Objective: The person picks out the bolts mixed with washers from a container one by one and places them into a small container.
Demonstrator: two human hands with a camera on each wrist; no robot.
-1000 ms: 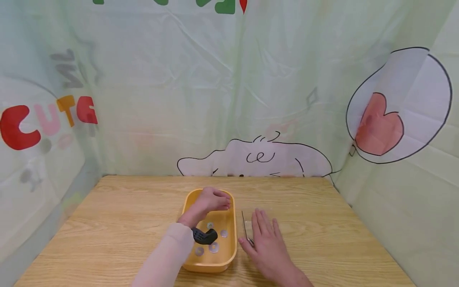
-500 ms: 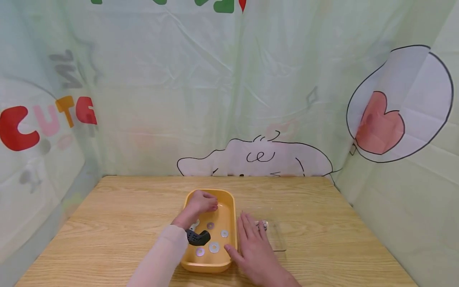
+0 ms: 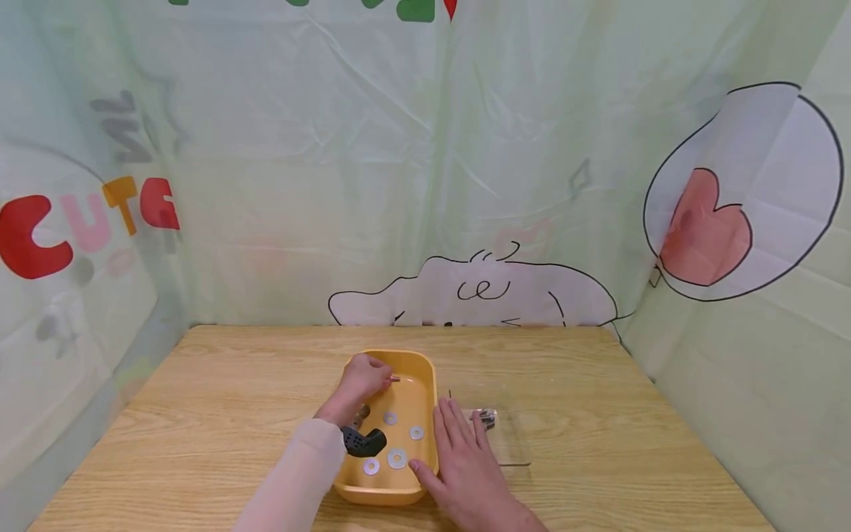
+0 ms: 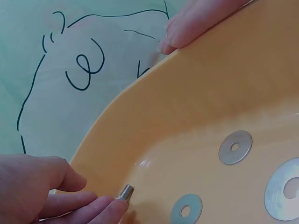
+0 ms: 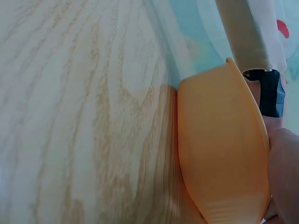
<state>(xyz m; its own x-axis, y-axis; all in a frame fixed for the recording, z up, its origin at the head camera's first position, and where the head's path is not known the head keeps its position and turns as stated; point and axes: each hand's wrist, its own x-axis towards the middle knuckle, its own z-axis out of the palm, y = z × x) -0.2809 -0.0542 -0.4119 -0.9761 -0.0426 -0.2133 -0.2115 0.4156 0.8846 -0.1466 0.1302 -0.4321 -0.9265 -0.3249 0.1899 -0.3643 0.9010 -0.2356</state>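
Observation:
In the head view my left hand (image 3: 362, 378) is inside the yellow plastic tray (image 3: 388, 490), near its far left end. It pinches a small metal bolt (image 4: 126, 192), whose threaded end pokes out past the fingertips in the left wrist view; its other end is hidden by the fingers. Several flat washers lie on the tray floor, among them a large washer (image 3: 397, 459) and a smaller washer (image 3: 416, 433). My right hand (image 3: 470, 473) rests along the tray's right rim with straight fingers, the thumb over the edge.
Right of the tray lies a clear plastic container (image 3: 515, 447) with shiny metal pieces (image 3: 488, 418) at it, partly behind the right hand. More metal hardware (image 3: 361, 415) sits in the tray beside the left wrist. A printed curtain (image 3: 299, 185) hangs behind the wooden table (image 3: 233, 414).
My right hand has moved left from the clear container onto the tray's rim. The left hand has drawn back leftward inside the tray, and the bolt's tip now shows at its fingers.

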